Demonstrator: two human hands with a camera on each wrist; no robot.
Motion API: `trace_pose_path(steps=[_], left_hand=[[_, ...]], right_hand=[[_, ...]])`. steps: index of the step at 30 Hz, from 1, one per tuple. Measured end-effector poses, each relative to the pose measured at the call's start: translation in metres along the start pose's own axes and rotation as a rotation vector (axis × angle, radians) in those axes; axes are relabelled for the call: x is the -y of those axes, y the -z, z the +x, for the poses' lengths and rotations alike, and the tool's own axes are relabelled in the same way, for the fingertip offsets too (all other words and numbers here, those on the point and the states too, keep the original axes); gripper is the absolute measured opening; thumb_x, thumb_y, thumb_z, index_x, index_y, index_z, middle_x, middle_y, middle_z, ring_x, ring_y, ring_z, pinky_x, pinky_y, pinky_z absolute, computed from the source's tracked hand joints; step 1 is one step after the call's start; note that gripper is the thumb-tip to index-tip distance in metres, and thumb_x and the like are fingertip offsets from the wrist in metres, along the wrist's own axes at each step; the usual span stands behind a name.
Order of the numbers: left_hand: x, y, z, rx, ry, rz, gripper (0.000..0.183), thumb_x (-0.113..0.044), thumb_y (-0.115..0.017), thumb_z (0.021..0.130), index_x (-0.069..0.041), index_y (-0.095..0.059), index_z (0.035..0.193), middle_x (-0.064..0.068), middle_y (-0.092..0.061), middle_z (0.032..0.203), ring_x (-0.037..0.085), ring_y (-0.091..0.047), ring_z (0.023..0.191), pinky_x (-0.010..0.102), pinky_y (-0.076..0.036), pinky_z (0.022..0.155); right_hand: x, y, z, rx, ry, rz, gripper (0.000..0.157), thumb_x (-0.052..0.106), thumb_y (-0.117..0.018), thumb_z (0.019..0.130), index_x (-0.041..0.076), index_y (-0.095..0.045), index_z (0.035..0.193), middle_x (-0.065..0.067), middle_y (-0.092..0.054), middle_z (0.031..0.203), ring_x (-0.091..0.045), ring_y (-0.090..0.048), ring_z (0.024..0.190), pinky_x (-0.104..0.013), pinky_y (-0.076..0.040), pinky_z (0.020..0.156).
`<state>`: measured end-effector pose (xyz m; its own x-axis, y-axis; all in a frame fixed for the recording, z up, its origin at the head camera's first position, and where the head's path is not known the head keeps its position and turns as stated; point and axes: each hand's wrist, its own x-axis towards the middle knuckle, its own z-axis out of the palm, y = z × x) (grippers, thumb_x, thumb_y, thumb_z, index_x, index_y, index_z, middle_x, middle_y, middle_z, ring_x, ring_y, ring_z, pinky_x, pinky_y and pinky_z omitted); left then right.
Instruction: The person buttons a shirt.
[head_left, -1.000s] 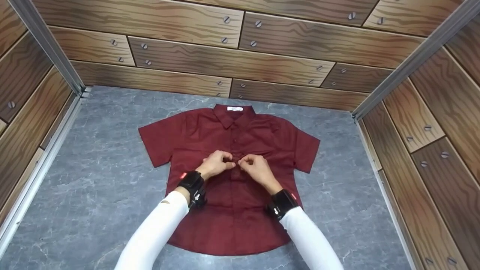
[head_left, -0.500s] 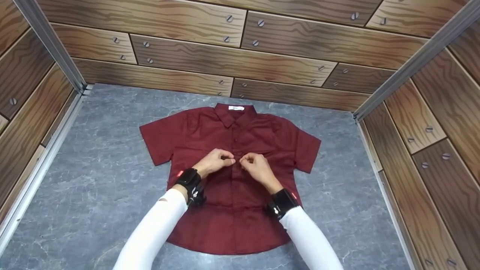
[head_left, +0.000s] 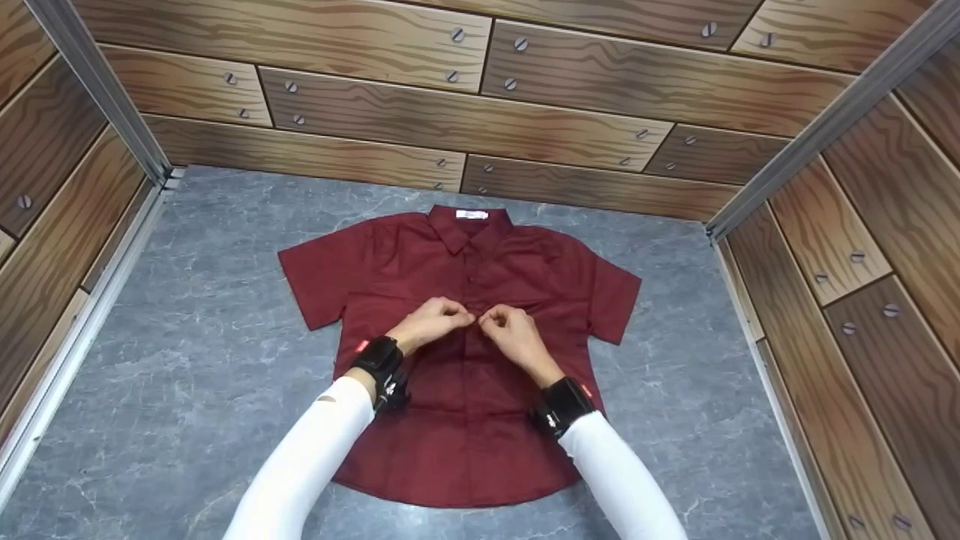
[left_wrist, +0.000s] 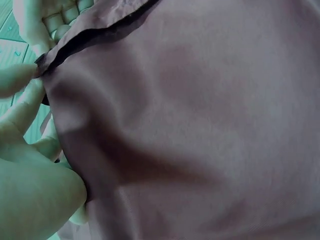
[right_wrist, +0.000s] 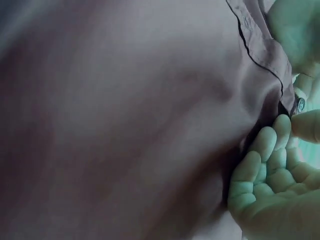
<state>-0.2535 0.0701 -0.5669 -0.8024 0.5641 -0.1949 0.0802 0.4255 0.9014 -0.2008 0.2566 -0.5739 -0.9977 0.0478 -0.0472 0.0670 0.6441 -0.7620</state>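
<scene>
A dark red short-sleeved shirt point(head_left: 420, 457) lies face up, collar away from me, its front placket running down the middle. At mid-chest my left hand point(head_left: 431, 322) pinches the placket edge between thumb and finger. Close beside it, my right hand point(head_left: 516, 337) pinches the other side of the placket, fingertips nearly meeting the left ones. In the right wrist view a small dark button point(right_wrist: 301, 104) shows right by the right thumb and fingertip. The left wrist view has the lifted fabric edge point(left_wrist: 90, 37) stretched between both hands.
The shirt rests on a grey marbled surface point(head_left: 210, 360). Wood-print panels point(head_left: 375, 112) wall it at the back and both sides, with metal rails point(head_left: 810, 135) at the corners. A white label point(head_left: 471, 214) sits inside the collar. Both wrists wear black camera straps point(head_left: 568, 405).
My left fingertips have shifted slightly right, closer to the right hand. The right hand stays nearly in place, and the shirt lies as before.
</scene>
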Motion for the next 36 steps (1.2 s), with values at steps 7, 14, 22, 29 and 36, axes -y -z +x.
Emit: trace_pose_path(steps=[7,14,22,29,36], left_hand=[[-0.005,-0.003,0.001,-0.089,0.065,0.126,0.031,-0.032,-0.06,0.091,-0.008,-0.074,0.077,-0.01,-0.057,0.071,0.014,-0.053,0.082,0.066,-0.025,0.103],[-0.01,-0.006,0.003,-0.185,0.143,0.139,0.025,-0.029,-0.062,0.083,-0.012,-0.076,0.072,-0.005,-0.068,0.074,0.019,-0.06,0.084,0.059,-0.032,0.098],[-0.009,-0.016,0.001,-0.238,0.07,0.294,0.018,-0.028,-0.062,0.088,-0.017,-0.076,0.088,-0.001,-0.073,0.094,0.024,-0.065,0.097,0.051,-0.035,0.09],[-0.001,-0.013,-0.021,-0.323,-0.171,0.359,0.031,-0.023,-0.066,0.086,-0.021,-0.061,0.116,0.002,-0.056,0.116,0.022,-0.051,0.108,0.045,-0.028,0.091],[0.012,-0.01,-0.047,-0.149,-0.413,0.597,0.022,-0.032,-0.075,0.081,-0.028,-0.072,0.102,0.009,-0.049,0.132,0.03,-0.038,0.127,0.055,-0.023,0.099]], right_hand=[[0.0,-0.001,-0.007,0.044,0.126,0.014,0.022,0.034,-0.069,0.088,0.017,-0.059,0.099,0.004,-0.064,0.081,-0.009,-0.06,0.074,-0.027,-0.047,0.069],[0.007,-0.009,-0.008,-0.077,0.286,-0.239,0.017,0.028,-0.072,0.085,0.017,-0.063,0.095,0.005,-0.063,0.08,-0.007,-0.059,0.071,-0.025,-0.049,0.065],[0.004,-0.01,-0.013,-0.123,0.311,-0.312,0.015,0.03,-0.07,0.084,0.018,-0.063,0.087,0.005,-0.063,0.077,-0.006,-0.059,0.068,-0.025,-0.048,0.061],[-0.007,0.005,-0.027,-0.067,0.31,-0.349,0.017,0.036,-0.065,0.09,0.02,-0.061,0.088,0.008,-0.056,0.078,-0.008,-0.053,0.07,-0.027,-0.044,0.063],[-0.016,0.013,-0.046,0.061,0.331,-0.503,0.028,0.045,-0.072,0.083,0.02,-0.06,0.08,0.007,-0.052,0.079,-0.015,-0.05,0.073,-0.031,-0.042,0.065]])
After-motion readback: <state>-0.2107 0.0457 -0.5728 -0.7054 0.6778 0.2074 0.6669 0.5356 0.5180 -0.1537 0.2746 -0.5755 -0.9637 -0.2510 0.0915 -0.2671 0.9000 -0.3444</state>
